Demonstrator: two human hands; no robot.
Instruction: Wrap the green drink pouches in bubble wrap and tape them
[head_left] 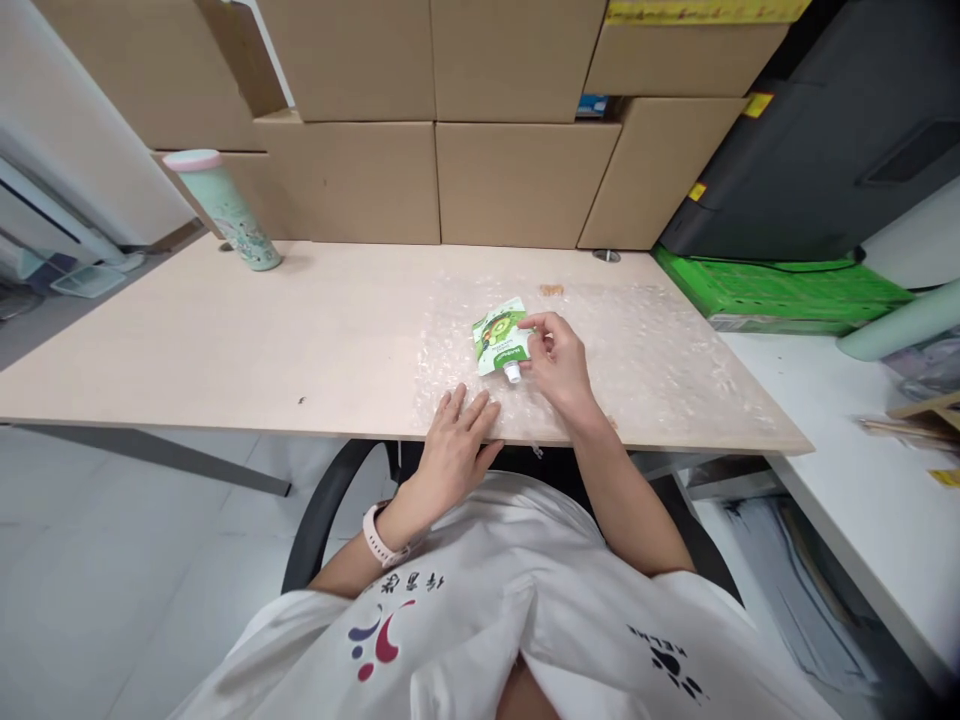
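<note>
A green and white spouted pouch [501, 335] with a kiwi picture lies on a sheet of bubble wrap [645, 340], its white cap pointing toward me. My right hand [559, 365] has its thumb and fingers closed on the pouch's right edge. Just left of and nearer than the pouch, my left hand [457, 440] lies flat with fingers spread on the front edge of the bubble wrap. It holds nothing. A pale watch strap circles my left wrist.
Cardboard boxes [360, 185] are stacked along the back of the wooden table [187, 340]. A mint tumbler [229, 215] with a pink lid stands at the back left. On the right are a green box [780, 290], a dark case [817, 140] and a white side table [817, 420].
</note>
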